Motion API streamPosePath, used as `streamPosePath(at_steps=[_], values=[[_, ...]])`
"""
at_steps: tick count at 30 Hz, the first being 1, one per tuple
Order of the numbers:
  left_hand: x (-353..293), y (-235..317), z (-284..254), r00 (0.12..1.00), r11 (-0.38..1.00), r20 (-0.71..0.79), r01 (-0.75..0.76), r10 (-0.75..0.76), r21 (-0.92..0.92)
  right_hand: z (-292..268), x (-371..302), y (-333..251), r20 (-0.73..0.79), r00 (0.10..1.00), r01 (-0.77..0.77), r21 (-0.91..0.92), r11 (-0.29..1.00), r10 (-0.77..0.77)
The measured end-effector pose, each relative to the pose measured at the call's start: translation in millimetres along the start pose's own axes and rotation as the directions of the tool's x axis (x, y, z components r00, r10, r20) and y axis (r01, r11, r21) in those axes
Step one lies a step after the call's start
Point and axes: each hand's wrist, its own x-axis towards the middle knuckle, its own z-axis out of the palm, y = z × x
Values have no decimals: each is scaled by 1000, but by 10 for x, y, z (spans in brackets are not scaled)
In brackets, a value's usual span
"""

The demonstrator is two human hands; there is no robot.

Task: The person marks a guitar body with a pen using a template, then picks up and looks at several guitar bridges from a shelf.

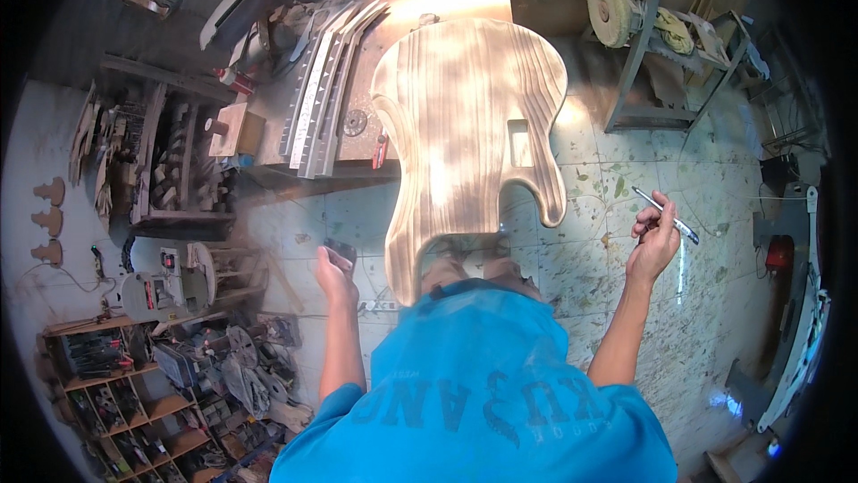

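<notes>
A wooden electric guitar body (456,117) with striped grain lies before me, its far part over a workbench and its near horn reaching toward my shirt. A rectangular pocket is cut in its right side. My left hand (334,276), left of the body's lower horn, is closed on a small dark flat block (341,249); its kind is not clear. Out to the right, apart from the body, my right hand (655,243) grips a slim pen (686,231), pale with dark parts, slanting between the fingers.
On the workbench (371,148) lie several long toothed rulers (315,94), a round metal disc (356,122) and a red-handled tool (381,151). A buffing wheel (609,12) on a metal stand is at the far right. Shelves of tools (134,371) fill the lower left.
</notes>
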Motion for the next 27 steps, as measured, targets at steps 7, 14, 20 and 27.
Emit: streamPosePath(at_steps=[7, 14, 20, 27], values=[[-56, -508, -105, 956, 961, -127, 251, -265, -117, 229, -84, -27, 83, 996, 29, -32, 999, -26], [271, -522, -293, 953, 932, 10, 299, -304, -203, 491, -199, 0, 25, 998, 53, -179, 983, -49], [768, -238, -111, 935, 940, 111, 340, -338, -6, 465, -452, 353, -151, 989, -24, -180, 983, -3], [1632, 354, 427, 939, 926, 336, -56, -79, 374, -243, -1165, 1491, -416, 896, -290, -276, 916, 158]])
